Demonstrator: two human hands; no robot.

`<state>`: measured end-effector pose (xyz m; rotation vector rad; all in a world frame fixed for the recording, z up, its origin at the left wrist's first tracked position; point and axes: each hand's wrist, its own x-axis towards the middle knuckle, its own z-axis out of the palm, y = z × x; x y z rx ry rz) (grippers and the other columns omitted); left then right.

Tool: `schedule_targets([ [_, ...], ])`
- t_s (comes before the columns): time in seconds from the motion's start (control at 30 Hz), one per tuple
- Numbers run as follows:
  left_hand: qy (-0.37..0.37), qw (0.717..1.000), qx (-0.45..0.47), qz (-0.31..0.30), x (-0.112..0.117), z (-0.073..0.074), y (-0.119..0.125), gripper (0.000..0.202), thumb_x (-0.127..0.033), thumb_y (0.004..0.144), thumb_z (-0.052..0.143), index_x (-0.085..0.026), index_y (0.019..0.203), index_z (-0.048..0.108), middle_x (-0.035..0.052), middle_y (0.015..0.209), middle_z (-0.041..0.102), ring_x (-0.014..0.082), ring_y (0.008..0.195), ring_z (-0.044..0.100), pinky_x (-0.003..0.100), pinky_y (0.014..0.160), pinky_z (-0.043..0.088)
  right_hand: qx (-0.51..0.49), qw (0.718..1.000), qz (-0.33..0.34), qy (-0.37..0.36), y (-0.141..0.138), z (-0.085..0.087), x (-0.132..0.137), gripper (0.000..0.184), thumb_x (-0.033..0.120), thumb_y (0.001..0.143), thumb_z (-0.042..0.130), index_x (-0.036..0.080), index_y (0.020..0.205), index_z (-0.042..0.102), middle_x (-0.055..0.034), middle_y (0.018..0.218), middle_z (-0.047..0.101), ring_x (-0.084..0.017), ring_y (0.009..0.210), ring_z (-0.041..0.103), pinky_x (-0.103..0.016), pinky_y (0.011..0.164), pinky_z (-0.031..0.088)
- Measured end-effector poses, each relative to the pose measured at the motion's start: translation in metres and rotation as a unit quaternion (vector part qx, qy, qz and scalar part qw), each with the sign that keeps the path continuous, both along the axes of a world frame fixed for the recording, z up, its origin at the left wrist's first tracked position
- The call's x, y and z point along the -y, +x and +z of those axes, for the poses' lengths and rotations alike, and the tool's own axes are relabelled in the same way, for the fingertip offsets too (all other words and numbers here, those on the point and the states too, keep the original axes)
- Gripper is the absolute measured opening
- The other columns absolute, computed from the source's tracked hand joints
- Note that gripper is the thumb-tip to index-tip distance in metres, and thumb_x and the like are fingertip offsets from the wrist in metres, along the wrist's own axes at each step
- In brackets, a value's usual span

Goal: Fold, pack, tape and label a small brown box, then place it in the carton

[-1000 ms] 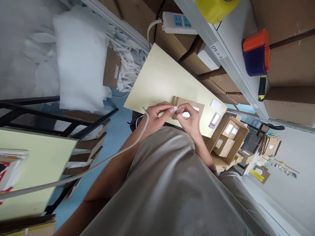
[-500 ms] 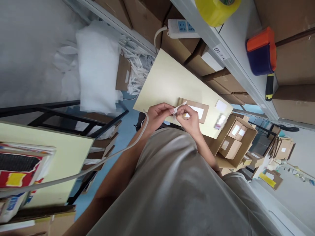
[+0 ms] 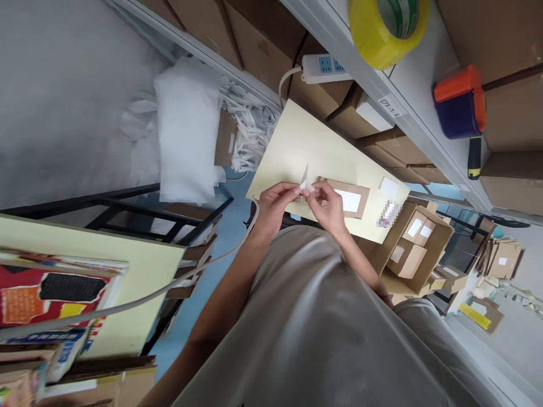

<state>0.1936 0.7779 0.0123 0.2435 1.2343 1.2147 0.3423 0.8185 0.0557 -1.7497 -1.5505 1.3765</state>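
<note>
My left hand (image 3: 276, 199) and my right hand (image 3: 326, 204) meet over the near edge of a pale yellow table (image 3: 305, 144). Both pinch a small white slip of paper (image 3: 305, 182) between the fingertips; one corner of it sticks up. Just beyond my right hand a flat brown cardboard packet (image 3: 350, 198) with a white label lies on the table. A white cable (image 3: 169, 285) runs along my left forearm.
A white slip (image 3: 389, 186) and a blurred small item (image 3: 389, 213) lie on the table's right end. An open carton of small boxes (image 3: 413, 240) stands beside it. Shelving above holds yellow tape (image 3: 388, 28), a power strip (image 3: 324, 65), cartons, and an orange-blue tool (image 3: 460, 104). White bags (image 3: 186, 135) lie left.
The view has shifted, so everything sits further right and lower. My hands have stayed together at the packet; the white slip's corner now stands up between my fingertips.
</note>
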Motion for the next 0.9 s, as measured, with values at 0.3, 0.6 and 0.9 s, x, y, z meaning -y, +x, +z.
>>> schedule_targets([
  [0.3, -0.051, 0.957, -0.185, 0.219, 0.026, -0.06, -0.072, 0.06, -0.083, 0.097, 0.065, -0.024, 0.089, 0.056, -0.0013, 0.081, 0.067, 0.0124, 0.077, 0.066, 0.031, 0.071, 0.044, -0.117, 0.983, -0.065, -0.122, -0.051, -0.066, -0.073, 0.056, 0.074, 0.084, 0.089, 0.028, 0.09, 0.057, 0.0114, 0.065, 0.058, -0.013, 0.06, 0.065, -0.028, 0.068, 0.056],
  [0.6, -0.027, 0.902, -0.277, 0.33, 0.071, -0.013, -0.097, 0.043, -0.071, 0.102, 0.069, -0.029, 0.101, 0.056, -0.0078, 0.072, 0.055, 0.0093, 0.054, 0.048, 0.027, 0.058, 0.041, -0.173, 0.937, -0.131, -0.273, -0.167, -0.129, -0.163, 0.058, 0.066, 0.107, 0.073, 0.024, 0.076, 0.05, 0.0038, 0.072, 0.066, -0.014, 0.094, 0.081, -0.035, 0.087, 0.06],
  [0.9, 0.014, 0.957, -0.244, 0.156, 0.062, 0.028, 0.014, 0.049, -0.066, 0.093, 0.086, -0.022, 0.114, 0.081, 0.0086, 0.106, 0.088, 0.0199, 0.082, 0.082, 0.033, 0.076, 0.065, -0.208, 0.922, -0.009, -0.325, -0.062, -0.078, -0.102, 0.052, 0.068, 0.11, 0.072, 0.017, 0.106, 0.07, -0.0026, 0.093, 0.082, -0.013, 0.086, 0.08, -0.029, 0.084, 0.066],
])
